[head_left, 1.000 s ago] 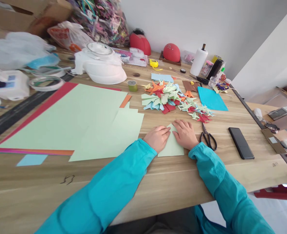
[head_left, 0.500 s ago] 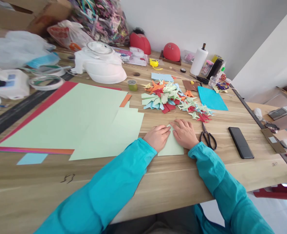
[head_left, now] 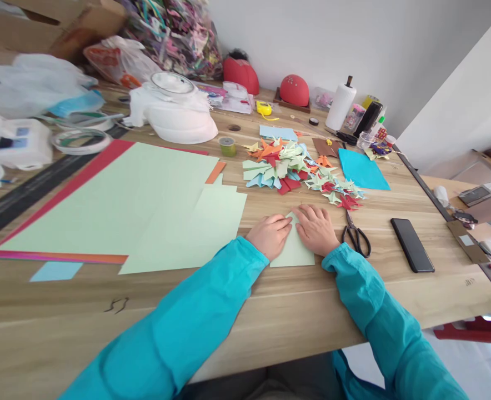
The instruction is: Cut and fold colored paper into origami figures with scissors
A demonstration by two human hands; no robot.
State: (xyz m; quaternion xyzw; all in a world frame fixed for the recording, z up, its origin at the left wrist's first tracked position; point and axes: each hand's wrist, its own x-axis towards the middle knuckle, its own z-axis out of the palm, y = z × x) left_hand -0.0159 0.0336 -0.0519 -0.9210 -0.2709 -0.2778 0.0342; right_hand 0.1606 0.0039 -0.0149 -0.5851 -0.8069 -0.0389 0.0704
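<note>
A small pale green sheet of paper (head_left: 293,253) lies flat on the table in front of me, its far end narrowed to a point between my hands. My left hand (head_left: 269,234) is closed on its left edge, the fingers pressed together near the far tip. Over the right edge lies my right hand (head_left: 315,228), open, with its fingers spread and resting on the paper. Both hands partly cover the sheet, so any fold beneath them is hidden. Just right of my right hand are black-handled scissors (head_left: 356,238). Beyond the hands is a pile of folded coloured paper pieces (head_left: 285,164).
Large pale green sheets (head_left: 104,205) lie over red and orange ones at left. A black phone (head_left: 412,244) lies at right. Farther back are a bright blue sheet (head_left: 364,169), a ribbon spool (head_left: 228,146), a yellow tape measure (head_left: 264,108) and a white roll (head_left: 340,106).
</note>
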